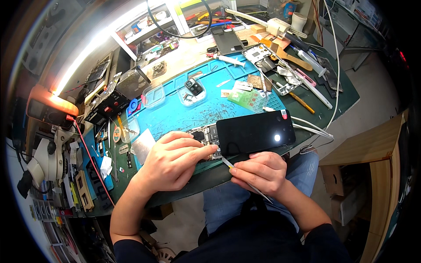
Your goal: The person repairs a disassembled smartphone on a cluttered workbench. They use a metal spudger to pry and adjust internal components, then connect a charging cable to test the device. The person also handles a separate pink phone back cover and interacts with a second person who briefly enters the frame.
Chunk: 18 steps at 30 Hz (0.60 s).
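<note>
An opened phone (203, 139) with bare internals lies at the mat's front edge, joined or butted against a black screen (251, 132) with a small red-marked tab at its upper right. My left hand (173, 160) holds the opened phone, index fingertip pressing beside the screen's left edge, other fingers curled over the phone. My right hand (259, 173), below the screen, is closed on a slim metal tool (227, 163), pale flat tip pointing up-left at that junction. Behind, a clear tray (185, 96) holds a camera-lens housing (194, 86).
A blue mat (162, 121) bears empty plastic boxes and small parts. Tools, syringes (308, 61) and cables crowd the right side. An orange meter (49, 108), power unit (103, 105) and microscope-like stand (41, 160) are left. A wooden cabinet (359, 144) stands at lower right.
</note>
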Each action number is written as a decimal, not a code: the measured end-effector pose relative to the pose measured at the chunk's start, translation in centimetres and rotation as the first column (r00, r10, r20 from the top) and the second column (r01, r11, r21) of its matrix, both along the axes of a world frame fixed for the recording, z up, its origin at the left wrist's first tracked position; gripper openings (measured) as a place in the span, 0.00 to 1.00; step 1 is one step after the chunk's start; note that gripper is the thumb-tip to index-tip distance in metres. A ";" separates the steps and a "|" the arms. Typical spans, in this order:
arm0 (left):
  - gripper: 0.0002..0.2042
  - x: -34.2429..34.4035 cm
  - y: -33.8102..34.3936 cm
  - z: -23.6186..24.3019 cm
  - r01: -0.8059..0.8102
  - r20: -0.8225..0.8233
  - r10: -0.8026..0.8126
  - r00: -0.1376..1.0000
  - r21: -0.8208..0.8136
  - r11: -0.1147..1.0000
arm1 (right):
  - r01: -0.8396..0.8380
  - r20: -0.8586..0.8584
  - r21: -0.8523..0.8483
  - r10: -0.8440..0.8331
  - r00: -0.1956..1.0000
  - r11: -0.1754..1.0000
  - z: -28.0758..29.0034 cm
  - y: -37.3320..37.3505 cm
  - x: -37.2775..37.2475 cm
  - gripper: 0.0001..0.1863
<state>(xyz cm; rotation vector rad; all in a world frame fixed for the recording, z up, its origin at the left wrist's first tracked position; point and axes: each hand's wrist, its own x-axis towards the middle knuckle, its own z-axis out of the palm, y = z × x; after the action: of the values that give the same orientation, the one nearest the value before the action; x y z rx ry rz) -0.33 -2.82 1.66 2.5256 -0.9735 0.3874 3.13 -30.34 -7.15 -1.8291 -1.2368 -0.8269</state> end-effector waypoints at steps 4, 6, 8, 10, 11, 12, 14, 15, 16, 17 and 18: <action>0.23 0.0 0.0 0.0 -0.001 0.010 0.001 1.000 0.001 1.000 | 0.006 -0.011 -0.002 -0.006 1.000 1.000 0.1 0.1 -0.1 0.11; 0.23 0.0 0.0 0.0 0.001 0.008 -0.001 1.000 0.001 1.000 | 0.005 -0.010 0.000 -0.005 1.000 1.000 0.1 0.1 0.0 0.11; 0.23 0.0 0.0 0.0 0.002 0.005 -0.002 1.000 0.001 1.000 | 0.006 -0.011 0.000 -0.006 1.000 1.000 0.1 0.1 0.0 0.11; 0.23 0.0 0.0 0.0 0.001 0.001 -0.001 1.000 0.000 1.000 | 0.007 -0.012 0.000 -0.007 1.000 1.000 0.1 0.1 0.0 0.11; 0.23 0.0 0.1 -0.1 0.001 0.003 -0.001 1.000 -0.002 1.000 | 0.007 -0.012 0.002 -0.007 1.000 1.000 0.1 0.1 0.0 0.11; 0.24 0.0 0.1 -0.1 0.000 0.004 0.000 1.000 -0.004 1.000 | 0.007 -0.013 0.005 -0.007 1.000 1.000 0.1 0.1 0.0 0.11; 0.24 0.0 0.1 -0.2 0.000 0.007 0.000 1.000 -0.006 1.000 | 0.009 -0.016 0.008 -0.009 1.000 1.000 0.1 0.2 0.0 0.11; 0.24 0.0 0.1 -0.2 0.002 0.009 -0.002 1.000 -0.006 1.000 | 0.011 -0.019 0.009 -0.011 1.000 1.000 0.1 0.2 -0.1 0.11; 0.24 0.0 0.1 -0.2 0.003 0.011 -0.003 1.000 -0.006 1.000 | 0.013 -0.022 0.009 -0.013 1.000 1.000 0.0 0.2 -0.1 0.11; 0.24 0.0 0.1 -0.2 0.004 0.007 -0.004 1.000 -0.004 1.000 | 0.013 -0.023 0.010 -0.013 1.000 1.000 0.1 0.2 -0.1 0.11; 0.24 0.0 0.1 -0.1 0.006 0.003 -0.005 1.000 -0.002 1.000 | 0.013 -0.025 0.010 -0.012 1.000 1.000 0.1 0.2 -0.1 0.11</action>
<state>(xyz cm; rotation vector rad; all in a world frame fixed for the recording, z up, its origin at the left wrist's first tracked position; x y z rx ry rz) -0.29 -2.73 1.60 2.5206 -0.9805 0.3908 3.00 -30.13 -7.08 -1.8356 -1.2047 -0.8137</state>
